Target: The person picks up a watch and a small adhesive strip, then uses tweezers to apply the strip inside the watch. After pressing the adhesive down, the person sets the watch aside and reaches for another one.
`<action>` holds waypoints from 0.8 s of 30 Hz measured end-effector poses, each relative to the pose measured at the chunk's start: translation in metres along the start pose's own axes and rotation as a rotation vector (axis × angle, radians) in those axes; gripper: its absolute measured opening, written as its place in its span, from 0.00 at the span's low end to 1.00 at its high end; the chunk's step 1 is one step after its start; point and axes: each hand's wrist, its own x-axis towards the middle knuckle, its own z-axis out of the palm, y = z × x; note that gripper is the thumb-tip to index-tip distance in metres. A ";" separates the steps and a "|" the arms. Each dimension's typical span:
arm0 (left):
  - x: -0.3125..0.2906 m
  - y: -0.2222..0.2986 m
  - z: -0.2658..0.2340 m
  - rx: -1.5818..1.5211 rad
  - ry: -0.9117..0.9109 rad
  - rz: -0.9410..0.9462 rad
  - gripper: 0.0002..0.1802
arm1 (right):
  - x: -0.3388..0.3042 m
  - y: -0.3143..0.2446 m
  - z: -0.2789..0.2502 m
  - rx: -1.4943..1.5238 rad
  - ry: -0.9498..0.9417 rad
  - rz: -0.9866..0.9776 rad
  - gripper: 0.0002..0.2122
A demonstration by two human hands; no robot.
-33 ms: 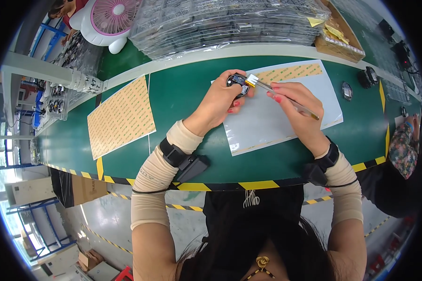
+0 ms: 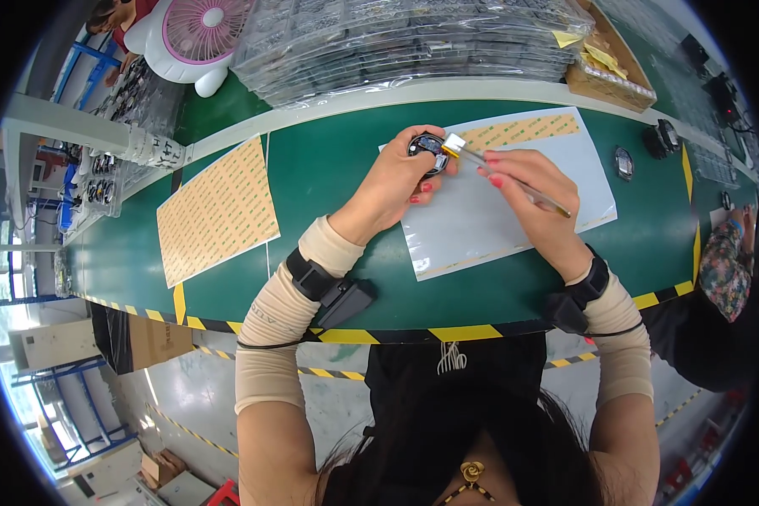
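My left hand [image 2: 386,181] is closed around a small round black housing [image 2: 428,145] with electronic parts showing inside it. At the housing's right edge sits a small silver-white rectangular piece [image 2: 453,142] with a yellow-orange strip. My right hand [image 2: 541,196] grips a slim metal tool like a pair of tweezers [image 2: 527,190], its tip at the silver piece. Whether the tip pinches that piece or only touches it, I cannot tell. Both hands are above a white sheet [image 2: 489,228] that has a tan strip of green-printed adhesive backing [image 2: 535,128] along its far edge.
A tan green-patterned sheet [image 2: 219,215] lies at left on the green table [image 2: 329,152]. Stacked clear plastic trays [image 2: 422,51], a pink-and-white fan [image 2: 202,29] and a cardboard box [image 2: 611,80] stand at the back. Small round black parts [image 2: 662,139] lie at right.
My right hand and the tool have shifted very slightly, the tool's rear end a touch down and left. My left hand stays in place on the housing.
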 end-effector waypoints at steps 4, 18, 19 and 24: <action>-0.004 0.002 0.003 -0.178 -0.019 -0.054 0.17 | 0.001 -0.001 0.000 0.001 -0.098 -0.051 0.09; -0.006 0.003 0.001 -0.123 -0.158 -0.126 0.20 | 0.004 0.009 -0.010 0.533 -0.092 0.514 0.07; -0.006 0.002 0.001 -0.135 -0.159 -0.136 0.20 | 0.004 0.010 -0.011 0.592 -0.076 0.567 0.07; -0.006 0.002 0.001 -0.202 -0.195 -0.148 0.20 | 0.005 0.013 -0.010 0.702 -0.023 0.678 0.07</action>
